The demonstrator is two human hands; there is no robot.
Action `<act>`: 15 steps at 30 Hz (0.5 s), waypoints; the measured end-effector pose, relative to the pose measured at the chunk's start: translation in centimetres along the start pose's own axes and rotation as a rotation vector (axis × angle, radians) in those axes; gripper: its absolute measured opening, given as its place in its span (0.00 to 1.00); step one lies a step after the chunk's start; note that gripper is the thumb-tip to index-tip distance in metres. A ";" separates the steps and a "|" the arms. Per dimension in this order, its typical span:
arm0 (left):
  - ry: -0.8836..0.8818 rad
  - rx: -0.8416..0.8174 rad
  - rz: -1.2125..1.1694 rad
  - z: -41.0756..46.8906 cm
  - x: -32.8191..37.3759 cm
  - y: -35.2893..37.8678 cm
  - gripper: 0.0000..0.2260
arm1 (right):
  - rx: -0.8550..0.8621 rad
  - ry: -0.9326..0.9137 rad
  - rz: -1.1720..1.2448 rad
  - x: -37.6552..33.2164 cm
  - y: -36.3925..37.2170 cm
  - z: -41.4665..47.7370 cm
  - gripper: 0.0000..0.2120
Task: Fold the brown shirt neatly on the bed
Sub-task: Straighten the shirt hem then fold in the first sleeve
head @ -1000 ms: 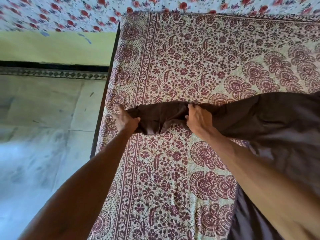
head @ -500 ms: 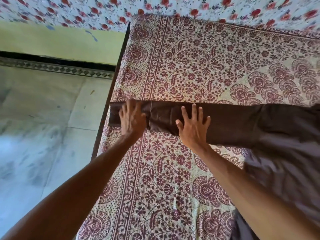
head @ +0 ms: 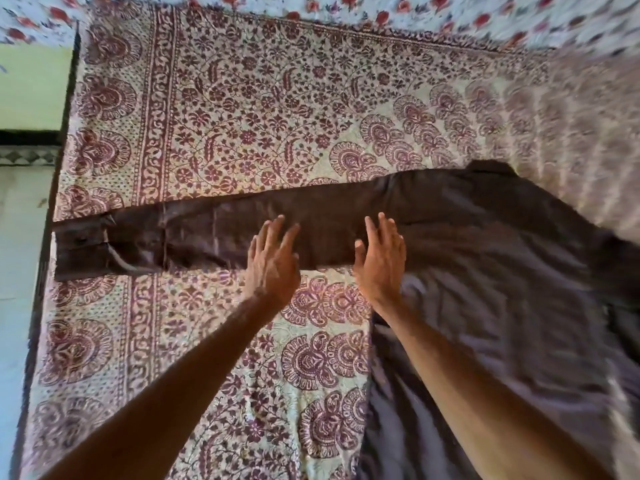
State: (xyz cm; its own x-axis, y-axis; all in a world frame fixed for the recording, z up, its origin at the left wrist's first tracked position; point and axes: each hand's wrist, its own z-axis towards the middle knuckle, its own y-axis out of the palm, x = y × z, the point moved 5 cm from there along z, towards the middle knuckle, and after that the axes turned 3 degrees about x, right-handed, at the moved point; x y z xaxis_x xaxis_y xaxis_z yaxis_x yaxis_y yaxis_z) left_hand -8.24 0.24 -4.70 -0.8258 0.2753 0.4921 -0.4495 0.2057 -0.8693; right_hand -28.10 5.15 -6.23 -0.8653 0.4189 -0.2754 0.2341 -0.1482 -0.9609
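The dark brown cloth shirt (head: 485, 271) is laid on the bed, over a cream bedspread printed with maroon floral and paisley motifs (head: 242, 116). Its body is spread, wrinkled, across the right half of the view. One long sleeve (head: 207, 233) is stretched out flat to the left, with its cuff (head: 79, 249) reaching the left edge of the bed. A light seam line is seen just inside the cuff.

The left hand (head: 273, 261) is held flat, fingers extended and slightly spread, palm down on the lower edge of the sleeve near its middle. Nothing is gripped. The right hand (head: 381, 261) is likewise flat and unclenched, fingers extended, placed where the sleeve meets the shirt body. Nothing is gripped by it either. Both forearms are bare and enter from the bottom of the view.

Beyond the far edge of the bedspread, a white fabric with red flowers (head: 450, 12) is visible. To the left of the bed, a pale tiled floor (head: 17, 271) and a yellow-green wall (head: 31, 84) are seen. The right margin of the view is blurred.
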 end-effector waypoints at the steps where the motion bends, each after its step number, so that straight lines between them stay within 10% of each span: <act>1: 0.066 -0.036 -0.005 -0.1 1.7 1.4 0.24 | -0.012 0.009 -0.017 1.4 -0.1 0.0 0.23; 8: 0.093 -0.202 0.101 5.2 9.4 9.2 0.25 | -0.164 -0.055 -0.079 6.7 0.9 5.4 0.26; 15: -0.015 -0.026 0.223 8.1 8.4 10.5 0.25 | -0.147 -0.026 -0.142 7.4 2.2 7.6 0.31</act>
State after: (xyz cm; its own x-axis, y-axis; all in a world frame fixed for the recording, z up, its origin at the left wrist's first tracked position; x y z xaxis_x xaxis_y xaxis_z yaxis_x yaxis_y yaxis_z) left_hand -22.69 -2.93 -10.02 -0.9089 0.3027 0.2868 -0.2464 0.1650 -0.9550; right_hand -37.34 1.13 -10.20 -0.9047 0.4031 -0.1380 0.1695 0.0434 -0.9846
